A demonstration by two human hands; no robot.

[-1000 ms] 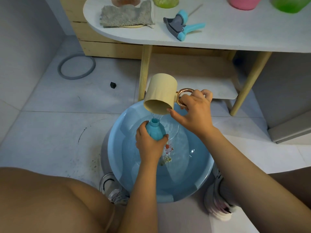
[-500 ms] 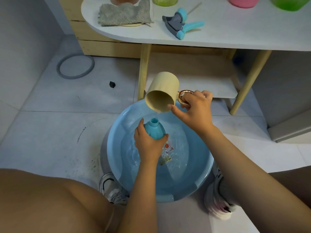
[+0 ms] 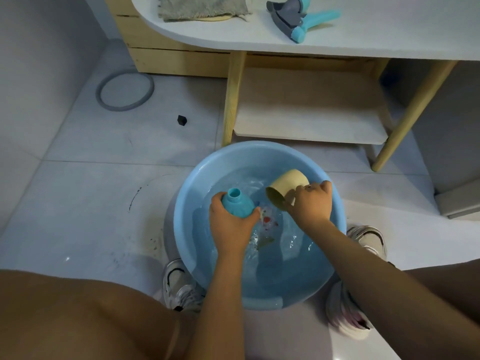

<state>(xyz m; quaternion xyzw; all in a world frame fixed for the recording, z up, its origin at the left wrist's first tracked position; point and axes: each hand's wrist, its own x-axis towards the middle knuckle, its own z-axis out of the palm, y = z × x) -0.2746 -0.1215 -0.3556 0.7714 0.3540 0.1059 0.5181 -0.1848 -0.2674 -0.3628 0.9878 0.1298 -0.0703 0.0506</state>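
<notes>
right hand [image 3: 311, 203] has lowered the cup [image 3: 285, 187] into the basin [image 3: 197, 178] to refill; left hand [image 3: 231, 224] still grips the bottle [image 3: 237, 203].

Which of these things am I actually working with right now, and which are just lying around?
In use: left hand gripping the blue bottle; right hand holding the beige cup inside the blue basin of water.
Lying about: grey cloth and spray trigger on the table; grey ring and small black piece on the floor.
</notes>
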